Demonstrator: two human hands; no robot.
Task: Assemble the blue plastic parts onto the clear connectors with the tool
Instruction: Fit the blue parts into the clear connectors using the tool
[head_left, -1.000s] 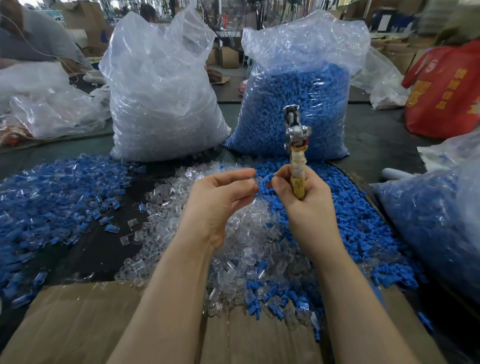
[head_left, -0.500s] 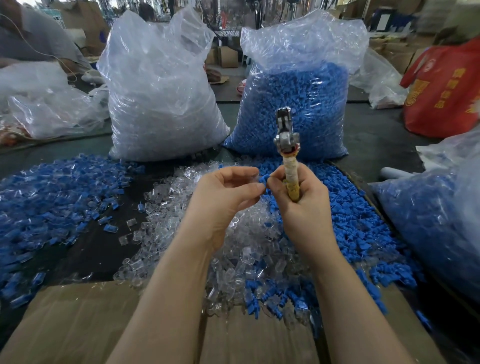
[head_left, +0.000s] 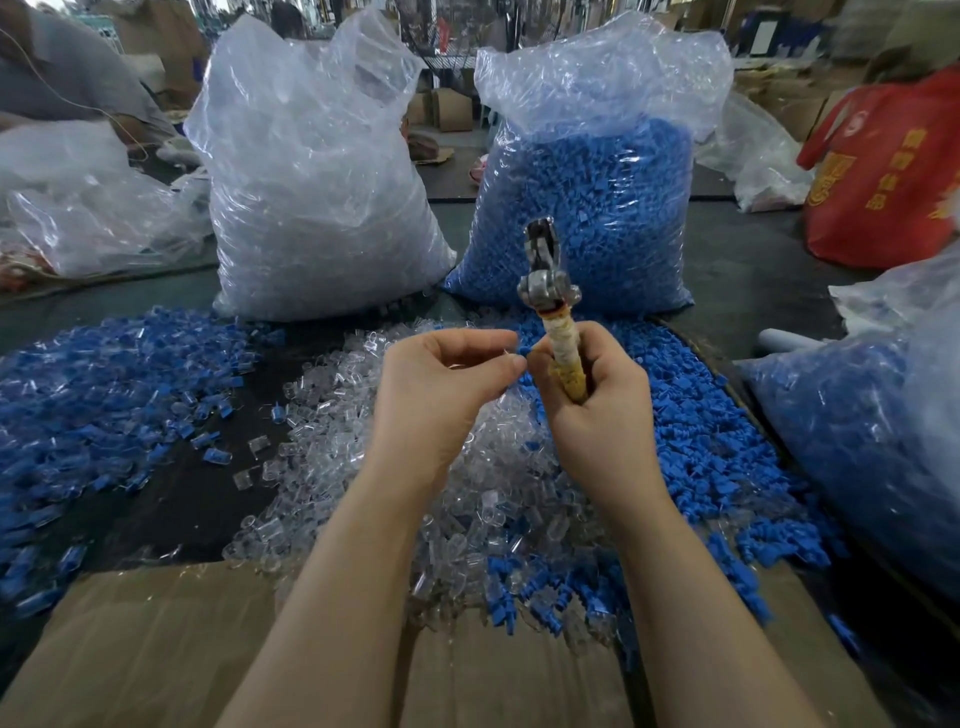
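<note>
A small blue plastic part (head_left: 522, 351) sits between our two hands, above the pile of clear connectors (head_left: 415, 467). Our left hand (head_left: 441, 395) pinches it with curled fingers. Our right hand (head_left: 592, 410) grips the tool (head_left: 550, 306) by its taped handle, metal head pointing up.

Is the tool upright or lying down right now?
Upright: the right hand grips the tool by its wrapped handle, metal head pointing up.

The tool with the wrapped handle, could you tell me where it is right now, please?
In the head view, the tool stands upright just right of centre, gripped by the right hand, in front of the bag of blue parts.
</note>
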